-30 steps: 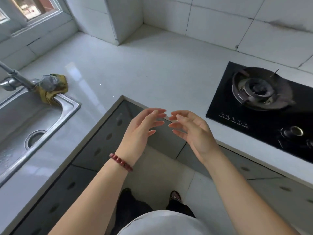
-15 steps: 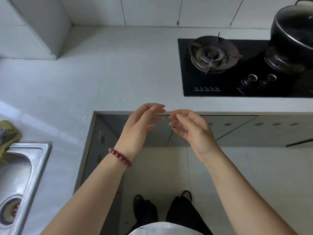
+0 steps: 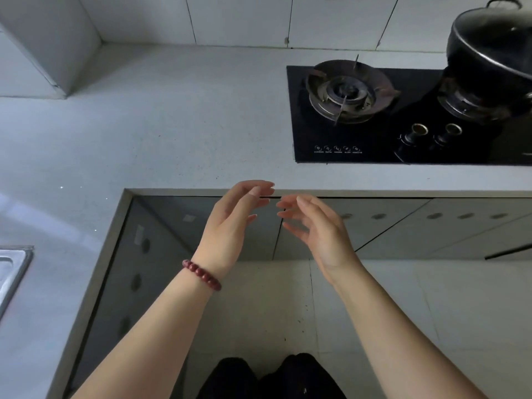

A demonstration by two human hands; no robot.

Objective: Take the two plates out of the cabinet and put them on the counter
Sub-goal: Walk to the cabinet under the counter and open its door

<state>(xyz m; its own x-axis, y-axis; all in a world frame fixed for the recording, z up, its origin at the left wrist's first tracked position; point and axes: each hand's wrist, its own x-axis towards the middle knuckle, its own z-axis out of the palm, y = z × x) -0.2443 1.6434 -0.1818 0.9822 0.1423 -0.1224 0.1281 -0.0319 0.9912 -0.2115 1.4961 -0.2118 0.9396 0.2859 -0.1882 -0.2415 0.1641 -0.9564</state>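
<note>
No plates are in view. My left hand, with a red bead bracelet on its wrist, and my right hand hover side by side in front of the grey counter's front edge. Both hold nothing, fingers apart and loosely curled, fingertips nearly meeting. Below the edge run grey cabinet doors, all shut as far as I can see, so what they hold is hidden.
A black gas hob is set into the counter at the right, with a dark lidded pot on its right burner. A steel sink's corner shows at the left edge. White tiled wall behind; pale floor tiles below.
The view has swung right and settled: the sink slid almost out at the left, the hob and pot came in. My hands kept their pose and drifted slightly up towards the counter edge.
</note>
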